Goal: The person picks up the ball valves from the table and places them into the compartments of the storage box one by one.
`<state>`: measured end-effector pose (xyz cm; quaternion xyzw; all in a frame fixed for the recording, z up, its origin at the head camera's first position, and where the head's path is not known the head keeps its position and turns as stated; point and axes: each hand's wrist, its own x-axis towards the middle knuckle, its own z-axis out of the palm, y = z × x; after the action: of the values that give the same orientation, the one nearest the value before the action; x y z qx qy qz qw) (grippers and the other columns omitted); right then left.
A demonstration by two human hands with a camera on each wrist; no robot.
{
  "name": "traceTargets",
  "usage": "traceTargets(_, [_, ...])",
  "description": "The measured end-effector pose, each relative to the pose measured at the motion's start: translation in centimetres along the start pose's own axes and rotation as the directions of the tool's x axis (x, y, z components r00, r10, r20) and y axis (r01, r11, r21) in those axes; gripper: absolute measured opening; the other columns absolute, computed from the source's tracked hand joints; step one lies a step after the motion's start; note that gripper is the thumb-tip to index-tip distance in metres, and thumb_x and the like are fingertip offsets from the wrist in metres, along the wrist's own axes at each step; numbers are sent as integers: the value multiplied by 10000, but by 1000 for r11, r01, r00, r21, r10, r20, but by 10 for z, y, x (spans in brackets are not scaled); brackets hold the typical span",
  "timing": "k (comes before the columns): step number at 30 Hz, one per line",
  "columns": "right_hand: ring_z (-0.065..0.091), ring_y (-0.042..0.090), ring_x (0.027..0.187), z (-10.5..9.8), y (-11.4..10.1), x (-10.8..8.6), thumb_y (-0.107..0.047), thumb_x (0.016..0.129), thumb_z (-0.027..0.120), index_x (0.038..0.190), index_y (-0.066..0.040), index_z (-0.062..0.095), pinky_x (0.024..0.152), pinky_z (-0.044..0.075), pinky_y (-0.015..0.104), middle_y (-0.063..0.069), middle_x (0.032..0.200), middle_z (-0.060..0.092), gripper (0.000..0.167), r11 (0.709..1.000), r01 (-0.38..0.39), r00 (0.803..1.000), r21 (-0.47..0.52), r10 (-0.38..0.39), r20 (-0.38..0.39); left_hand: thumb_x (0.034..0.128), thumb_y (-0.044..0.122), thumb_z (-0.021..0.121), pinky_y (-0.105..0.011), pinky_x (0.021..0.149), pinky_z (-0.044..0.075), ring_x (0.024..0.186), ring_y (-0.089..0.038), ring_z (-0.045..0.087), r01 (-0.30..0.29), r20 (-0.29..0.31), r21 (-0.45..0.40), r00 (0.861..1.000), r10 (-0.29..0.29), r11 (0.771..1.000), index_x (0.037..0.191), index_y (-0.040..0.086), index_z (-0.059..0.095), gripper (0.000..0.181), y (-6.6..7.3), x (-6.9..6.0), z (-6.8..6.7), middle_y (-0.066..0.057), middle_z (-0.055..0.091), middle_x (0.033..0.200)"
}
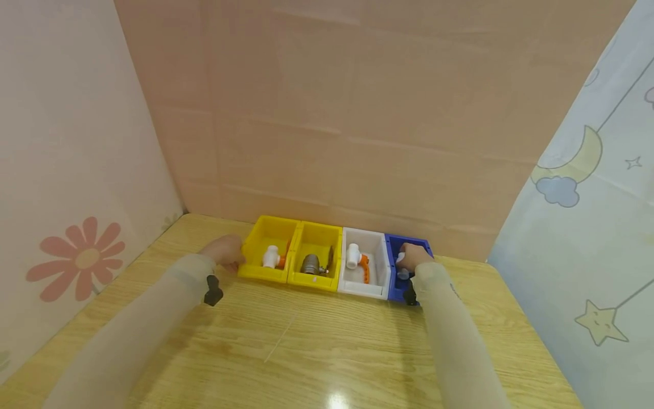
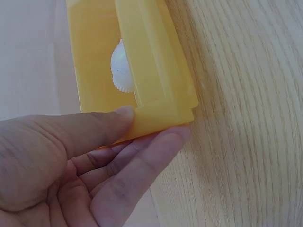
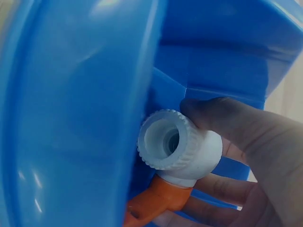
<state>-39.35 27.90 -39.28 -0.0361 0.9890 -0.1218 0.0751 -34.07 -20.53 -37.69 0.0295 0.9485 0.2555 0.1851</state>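
My left hand (image 1: 223,251) pinches the side wall of the leftmost yellow bin (image 2: 165,111), thumb on the inner side and fingers outside. Inside that bin lies a white plastic ball valve (image 1: 271,257), partly hidden behind the wall in the left wrist view. My right hand (image 1: 415,257) reaches down into the blue bin (image 1: 392,281). There it grips a white ball valve (image 3: 182,146) with an orange handle (image 3: 161,201); the thumb is on the white body, and the fingers curl behind. The valve's ribbed open end faces the right wrist camera.
Between the held bins stand a second yellow bin (image 1: 313,280) with a metal fitting (image 1: 310,264) and a white bin (image 1: 363,289) with another white valve (image 1: 353,255). The bins form a row on the wooden table (image 1: 317,346), close to the back wall (image 1: 327,142).
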Motion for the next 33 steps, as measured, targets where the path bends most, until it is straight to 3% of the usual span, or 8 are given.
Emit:
traceTargets(14, [608, 309, 980, 8, 1, 0, -247, 843, 653, 1242, 33, 556, 808, 527, 461, 235, 1194, 619, 497, 999, -44, 999, 20, 44, 31, 916, 75, 609, -290, 664, 584, 689, -185, 678, 9, 6, 5, 1000, -9, 1000, 1101, -77, 545, 248, 4, -5, 0, -138, 664, 871])
traceTargets(25, [621, 293, 932, 6, -1, -3, -264, 854, 665, 1272, 38, 534, 770, 543, 435, 243, 1211, 613, 533, 997, -61, 998, 41, 59, 37, 914, 70, 606, -292, 641, 586, 633, -173, 683, -40, -1, -4, 999, 40, 999, 1053, -81, 569, 209, 2, -4, -1, -131, 678, 802])
traceTargets(33, [604, 304, 972, 6, -1, -5, -270, 856, 632, 1301, 47, 509, 803, 524, 449, 254, 1244, 594, 560, 997, -70, 997, 30, 69, 46, 920, 78, 602, -297, 659, 585, 671, -183, 671, -2, -4, -23, 1000, 2, 1000, 1101, -72, 533, 245, 3, -4, 0, -145, 657, 863])
